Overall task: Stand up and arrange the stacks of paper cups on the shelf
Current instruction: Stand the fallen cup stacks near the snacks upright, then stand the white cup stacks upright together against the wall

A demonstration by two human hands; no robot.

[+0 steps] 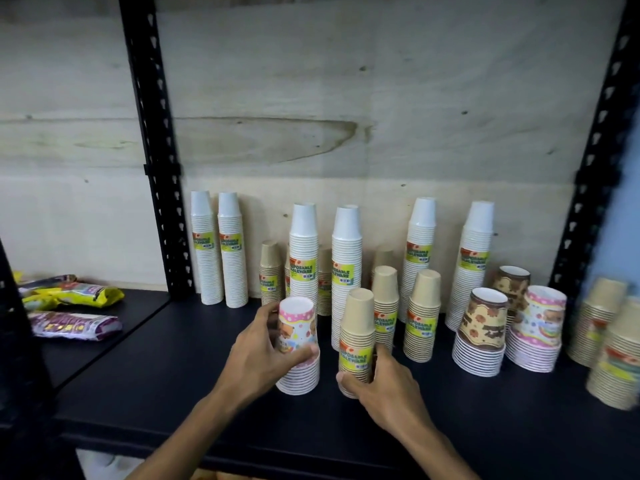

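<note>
My left hand (258, 355) grips a short stack of pink printed cups (298, 344) standing upright on the black shelf (173, 386). Just to its right, my right hand (384, 386) wraps the base of a kraft-brown cup stack (357, 337) with a yellow label. Behind them stand several tall white cup stacks (303, 251) and shorter brown stacks (421, 317). All visible stacks are upright, mouths down.
Two brown-patterned stacks (481, 330) and another pink stack (536, 330) stand at the right, with blurred brown stacks (613, 344) at the far right. Black slotted uprights (156, 150) frame the bay. Snack packets (74, 311) lie on the left shelf.
</note>
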